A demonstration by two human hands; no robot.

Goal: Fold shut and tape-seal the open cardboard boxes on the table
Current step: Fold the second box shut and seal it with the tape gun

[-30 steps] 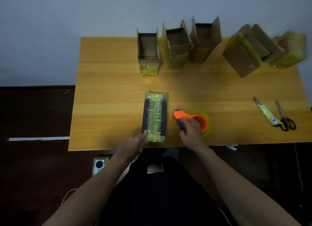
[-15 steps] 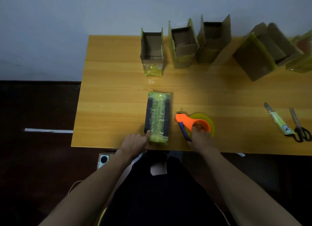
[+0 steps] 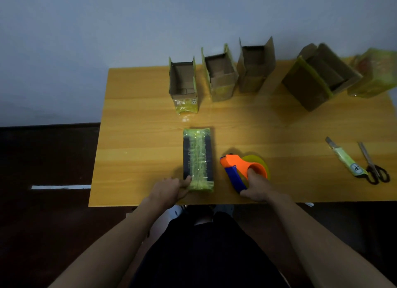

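Gripping the dispenser (orange, blue-handled), the right hand curls closed; the left hand rests relaxed fingers against the taped box.

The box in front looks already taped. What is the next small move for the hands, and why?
Probably the left hand should push the taped box aside and reach for the nearest open box. Yellow-green tape already runs along the closed top, while the boxes in the back row stand with flaps up. The right hand grips the tape dispenser, resting on the table, ready for the next seal.
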